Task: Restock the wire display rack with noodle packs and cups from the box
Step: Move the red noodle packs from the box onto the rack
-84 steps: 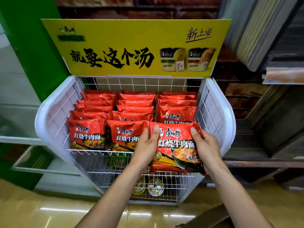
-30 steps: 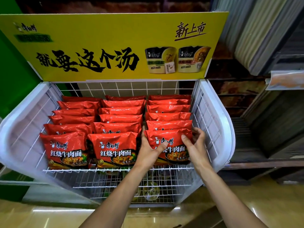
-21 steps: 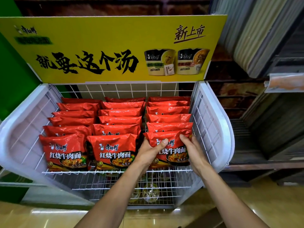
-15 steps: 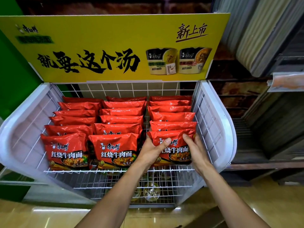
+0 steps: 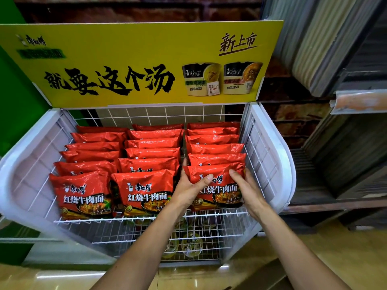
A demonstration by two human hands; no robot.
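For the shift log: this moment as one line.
left hand: grips red noodle pack | right hand: grips same pack | pack: front of right column, wire display rack

Rack shelf point(image 5: 270, 155): noodle packs point(image 5: 152, 143) in three columns
Behind: sign point(image 5: 125, 59)
Beneath: cups point(image 5: 191, 245)
Front-right pack point(image 5: 217, 191): between left hand point(image 5: 188, 189) and right hand point(image 5: 249, 191)

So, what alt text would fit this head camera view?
The left hand and right hand hold a red noodle pack at the front of the right row in a white wire rack, under a yellow sign.
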